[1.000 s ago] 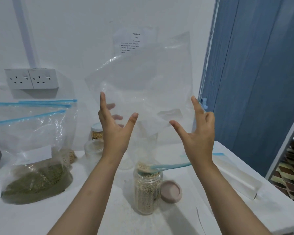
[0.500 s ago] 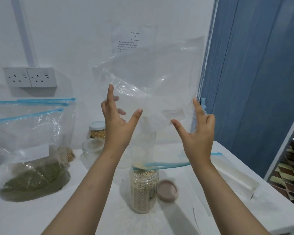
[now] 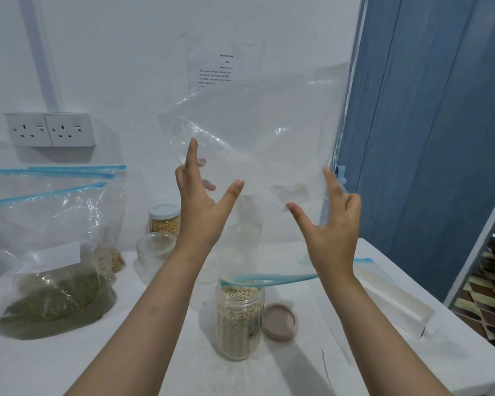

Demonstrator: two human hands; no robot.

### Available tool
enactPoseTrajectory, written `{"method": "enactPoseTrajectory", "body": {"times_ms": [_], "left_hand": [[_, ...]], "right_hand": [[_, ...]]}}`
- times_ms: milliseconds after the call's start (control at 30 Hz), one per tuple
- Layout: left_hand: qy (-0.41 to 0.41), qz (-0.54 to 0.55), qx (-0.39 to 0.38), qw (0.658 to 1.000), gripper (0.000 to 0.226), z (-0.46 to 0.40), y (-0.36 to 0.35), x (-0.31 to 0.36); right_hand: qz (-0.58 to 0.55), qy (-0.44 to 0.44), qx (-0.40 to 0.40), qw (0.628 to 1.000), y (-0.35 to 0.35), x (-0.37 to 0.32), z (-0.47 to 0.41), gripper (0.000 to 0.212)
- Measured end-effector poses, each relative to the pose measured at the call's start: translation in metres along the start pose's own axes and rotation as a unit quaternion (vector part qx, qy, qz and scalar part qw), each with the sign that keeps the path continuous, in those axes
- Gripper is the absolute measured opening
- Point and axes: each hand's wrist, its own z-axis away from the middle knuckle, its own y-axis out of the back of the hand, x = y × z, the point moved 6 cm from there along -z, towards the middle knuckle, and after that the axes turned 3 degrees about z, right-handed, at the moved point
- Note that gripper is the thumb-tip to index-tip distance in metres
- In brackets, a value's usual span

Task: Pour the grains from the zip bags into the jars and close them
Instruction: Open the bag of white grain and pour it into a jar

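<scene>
Emptied zip bag (image 3: pixel 257 132) held inverted over the filled jar (image 3: pixel 239 315)

Left hand (image 3: pixel 202 207) and right hand (image 3: pixel 330 221) pinch its sides; film looks light, limp, slippery; better gripped by the blue zip edge.

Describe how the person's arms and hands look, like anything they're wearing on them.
Both forearms are bare up to the bottom edge of the head view, with no sleeves showing. The left hand and right hand wear no gloves, and no rings, watch or bracelet are visible on the fingers or wrists. The fingernails look short and unpainted. Anything above the forearms is out of view.
</scene>
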Motion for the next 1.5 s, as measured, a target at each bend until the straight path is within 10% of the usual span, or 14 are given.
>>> {"method": "enactPoseTrajectory", "body": {"times_ms": [900,1500], "left_hand": [[0.008,0.036,-0.005,0.999,0.089,0.015,0.008,-0.014],[0.094,-0.008,-0.24,0.966,0.064,0.092,0.008,-0.08]], "right_hand": [[-0.016,0.005,-0.001,1.0,0.0,0.008,0.001,0.076],[-0.016,0.011,0.022,1.0,0.005,0.013,0.016,0.076]]}}
